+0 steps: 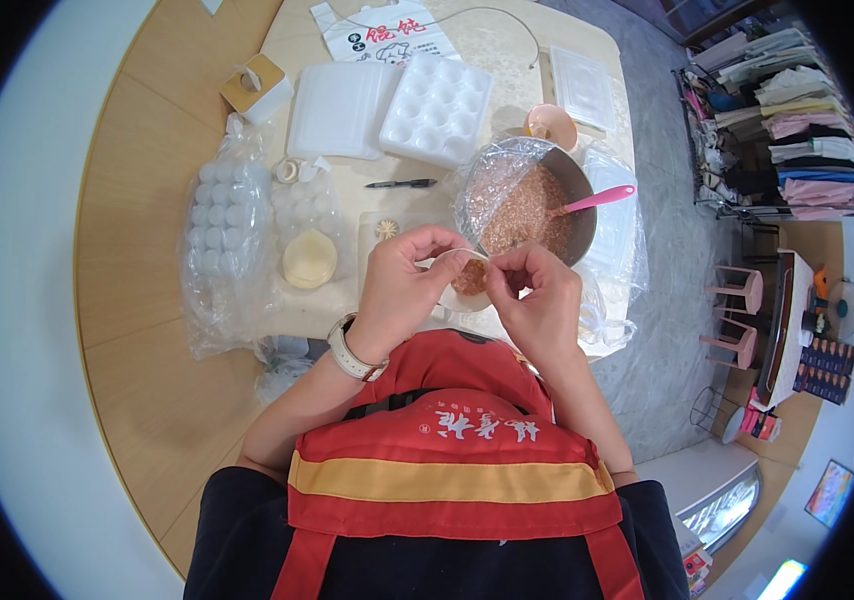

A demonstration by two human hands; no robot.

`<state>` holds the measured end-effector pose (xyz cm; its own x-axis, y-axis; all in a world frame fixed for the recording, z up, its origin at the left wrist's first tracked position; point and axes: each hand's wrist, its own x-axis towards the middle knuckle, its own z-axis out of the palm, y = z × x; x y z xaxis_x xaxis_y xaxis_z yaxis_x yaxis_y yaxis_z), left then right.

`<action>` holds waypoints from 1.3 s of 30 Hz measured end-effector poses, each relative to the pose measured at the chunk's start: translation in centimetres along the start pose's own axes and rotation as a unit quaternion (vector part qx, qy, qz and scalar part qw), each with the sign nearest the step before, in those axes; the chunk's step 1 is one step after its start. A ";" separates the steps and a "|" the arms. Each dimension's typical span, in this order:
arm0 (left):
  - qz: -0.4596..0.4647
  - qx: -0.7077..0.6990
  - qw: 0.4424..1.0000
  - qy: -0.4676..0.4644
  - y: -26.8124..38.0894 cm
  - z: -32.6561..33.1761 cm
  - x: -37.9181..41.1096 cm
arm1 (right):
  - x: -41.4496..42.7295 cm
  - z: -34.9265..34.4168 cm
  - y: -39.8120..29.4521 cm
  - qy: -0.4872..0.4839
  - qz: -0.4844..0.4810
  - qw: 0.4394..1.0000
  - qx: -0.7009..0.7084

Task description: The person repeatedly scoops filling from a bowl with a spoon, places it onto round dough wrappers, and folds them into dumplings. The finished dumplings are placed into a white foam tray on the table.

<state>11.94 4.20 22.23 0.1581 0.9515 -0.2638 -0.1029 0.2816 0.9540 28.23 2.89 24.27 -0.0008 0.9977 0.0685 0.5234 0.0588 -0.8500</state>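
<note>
My left hand (413, 281) and my right hand (536, 289) pinch the upper edge of a round dough wrapper (464, 302) between them. Minced filling (470, 278) lies on the wrapper. Just beyond my right hand stands a metal bowl (584, 225) of minced filling, partly covered by plastic film, with a pink-handled utensil (598, 200) in it. One pleated dumpling (386, 229) sits on a translucent tray (368, 255) beyond my left hand. To the left, a stack of round wrappers (309, 259) rests on clear plastic.
At the back are a white tray with round hollows (438, 109), a white lid (337, 109), a pink bowl (551, 126) and a printed bag (389, 34). A black pen (401, 184) lies mid-table. A bagged tray with round hollows (217, 217) and a tissue box (257, 88) stand left.
</note>
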 end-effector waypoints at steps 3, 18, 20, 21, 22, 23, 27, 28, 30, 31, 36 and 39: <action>0.037 0.028 0.999 -0.021 -0.3 0.2 0.1 | 0.0 0.0 -0.2 -0.018 -0.003 1.000 0.003; -0.035 0.026 0.999 0.009 0.5 0.0 -0.2 | -0.1 0.0 0.4 -0.019 0.031 0.999 0.010; 0.005 0.013 1.000 -0.002 -0.2 0.4 -0.1 | -0.2 0.1 0.5 -0.020 0.026 0.999 0.007; 0.025 0.007 1.000 -0.008 -0.5 0.5 -0.1 | -0.2 0.2 0.4 -0.016 0.016 1.000 0.012; 0.030 -0.001 0.999 -0.014 -0.6 0.5 -0.1 | -0.2 0.3 0.3 -0.013 0.006 1.000 0.016; 0.036 -0.008 0.999 -0.020 -0.7 0.5 -0.1 | -0.1 0.3 0.2 -0.014 -0.002 1.000 0.023; 0.034 0.013 0.999 -0.041 -0.2 0.3 -0.1 | 0.2 0.1 -1.0 -0.014 -0.006 0.998 0.057; 0.020 0.013 0.999 -0.044 0.0 0.2 -0.1 | 0.2 0.1 -1.2 -0.012 0.000 0.998 0.067; -0.006 0.012 0.999 -0.051 0.3 0.2 -0.3 | 0.0 0.2 -0.4 -0.006 -0.019 0.999 0.044; 0.007 -0.013 0.999 -0.044 0.1 0.2 -0.4 | -0.1 0.3 -0.2 -0.004 -0.028 0.999 0.032; 0.017 -0.006 1.000 -0.001 0.4 0.2 -0.8 | -0.7 0.3 0.2 0.007 0.054 0.995 0.079; 0.054 -0.015 0.998 0.004 -0.4 0.6 -0.6 | -0.8 0.5 -0.1 0.003 0.056 0.996 0.073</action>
<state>12.43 3.49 22.10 0.1361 0.9777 -0.1602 -0.1488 0.1801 0.9723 27.77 2.13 24.02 0.0550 0.9981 -0.0282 0.3913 -0.0475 -0.9190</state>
